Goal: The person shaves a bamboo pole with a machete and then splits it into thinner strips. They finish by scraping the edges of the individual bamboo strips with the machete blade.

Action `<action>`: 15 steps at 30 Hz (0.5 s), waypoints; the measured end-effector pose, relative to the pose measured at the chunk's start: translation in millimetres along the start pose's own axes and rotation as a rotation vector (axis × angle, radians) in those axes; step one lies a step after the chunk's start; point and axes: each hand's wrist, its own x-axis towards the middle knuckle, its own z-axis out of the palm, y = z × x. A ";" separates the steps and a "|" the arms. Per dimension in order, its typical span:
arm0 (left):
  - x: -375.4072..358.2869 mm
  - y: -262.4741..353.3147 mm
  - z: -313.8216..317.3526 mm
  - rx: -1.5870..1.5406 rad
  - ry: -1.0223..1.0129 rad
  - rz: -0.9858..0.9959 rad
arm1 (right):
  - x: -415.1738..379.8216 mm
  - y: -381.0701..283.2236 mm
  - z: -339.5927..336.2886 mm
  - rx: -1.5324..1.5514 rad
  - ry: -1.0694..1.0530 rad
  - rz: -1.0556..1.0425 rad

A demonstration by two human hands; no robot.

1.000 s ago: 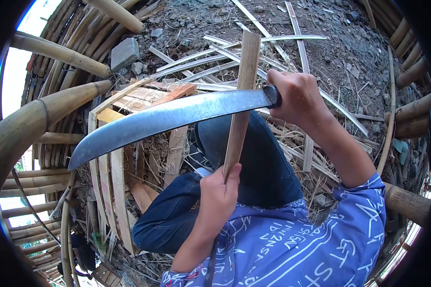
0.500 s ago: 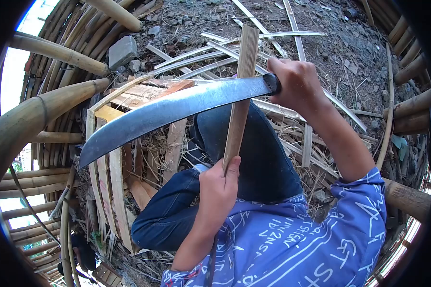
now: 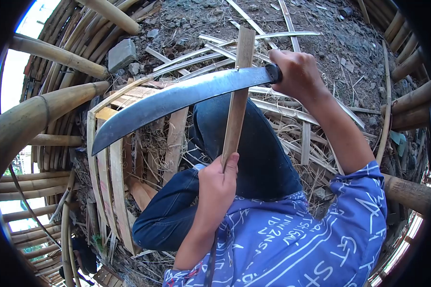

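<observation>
My right hand (image 3: 299, 76) is closed round the dark handle of a machete (image 3: 177, 98), whose broad, curved blade reaches across to the left with its tip lowest. Upright over my lap stands a flat bamboo strip (image 3: 238, 117). The blade overlaps the strip in its upper part. Lower down, my left hand (image 3: 218, 184) grips the strip's near end, thumb pressed along it. Beneath the blade, a slatted wooden frame (image 3: 117, 179) lies on the ground beside my bent leg.
Split bamboo strips (image 3: 277, 112) lie crossed on the stony ground beyond my knee, among thin shavings. A grey block (image 3: 121, 55) rests at the upper left. Thick bamboo poles (image 3: 45, 107) jut in from the left, and another pole (image 3: 407, 193) lies behind my right elbow.
The machete has shifted slightly upward along the bamboo strip and to the right, its tip rising. My left hand stays almost in place on the strip.
</observation>
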 end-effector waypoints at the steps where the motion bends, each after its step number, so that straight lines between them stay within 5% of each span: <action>1: 1.6 0.1 0.5 -0.033 0.002 -0.012 | -0.3 1.8 2.7 -0.017 0.009 -0.021; 15: 1.3 1.2 -2.1 -0.042 -0.009 -0.040 | 4.0 22.7 7.4 -0.033 0.086 -0.006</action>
